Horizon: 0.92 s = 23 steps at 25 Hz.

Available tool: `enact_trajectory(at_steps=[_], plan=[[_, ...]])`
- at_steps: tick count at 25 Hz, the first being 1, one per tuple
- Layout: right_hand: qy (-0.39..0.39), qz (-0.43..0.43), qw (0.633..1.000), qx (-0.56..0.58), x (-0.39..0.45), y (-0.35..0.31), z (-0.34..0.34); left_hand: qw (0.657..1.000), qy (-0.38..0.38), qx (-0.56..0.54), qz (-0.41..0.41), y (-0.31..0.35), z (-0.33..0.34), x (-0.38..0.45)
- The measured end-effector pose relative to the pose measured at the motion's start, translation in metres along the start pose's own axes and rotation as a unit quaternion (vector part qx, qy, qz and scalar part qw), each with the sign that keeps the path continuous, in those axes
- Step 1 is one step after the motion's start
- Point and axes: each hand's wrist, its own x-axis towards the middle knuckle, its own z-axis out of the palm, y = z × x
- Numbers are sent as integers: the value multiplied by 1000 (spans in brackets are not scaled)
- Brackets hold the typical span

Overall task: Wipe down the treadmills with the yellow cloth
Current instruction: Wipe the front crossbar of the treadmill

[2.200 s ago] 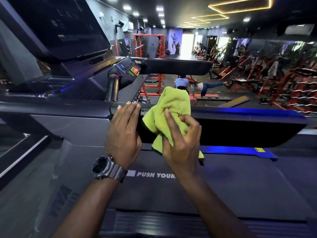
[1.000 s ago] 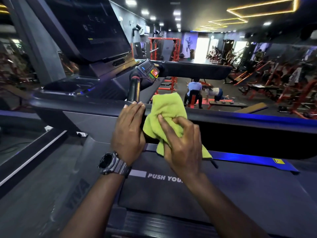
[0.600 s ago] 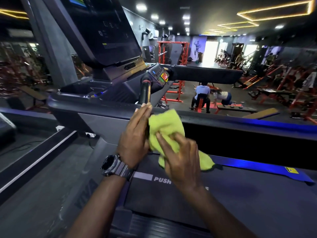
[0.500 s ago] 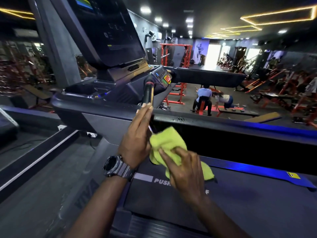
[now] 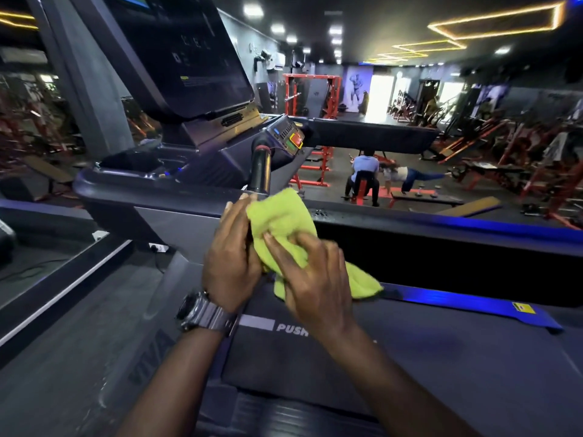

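Both hands hold the cloth (image 5: 280,222) against the treadmill (image 5: 176,209) rail: left grip (image 5: 232,260) at nine o'clock, right grip (image 5: 315,279) clutching its five o'clock side.

One yellow cloth (image 5: 280,222), two hands: left hand (image 5: 232,258), right hand (image 5: 317,279); one wristwatch (image 5: 202,312), one treadmill (image 5: 441,357), two people centre right: seated (image 5: 364,170), stretching (image 5: 407,175).

White "PUSH" on treadmill belt (image 5: 410,357); rest hidden behind arm.
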Motion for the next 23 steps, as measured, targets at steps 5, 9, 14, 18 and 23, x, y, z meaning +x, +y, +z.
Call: enact_trajectory(at_steps=[5, 9, 14, 18, 23], plan=[[20, 15, 1000, 1, -14, 22, -15, 998, 54, 27, -1, 15, 10, 0], [-4, -21, 1000, -2, -31, 21, -16, 997, 72, 27, -10, 20, 14, 2], [38, 57, 997, 25, -6, 35, -23, 996, 73, 44, 12, 15, 18, 4], [-20, -77, 997, -15, -34, 55, -37, 997, 62, 46, 16, 31, 28, 5], [67, 66, 996, 2, -28, 55, -37, 996, 83, 36, 7, 29, 31, 5]])
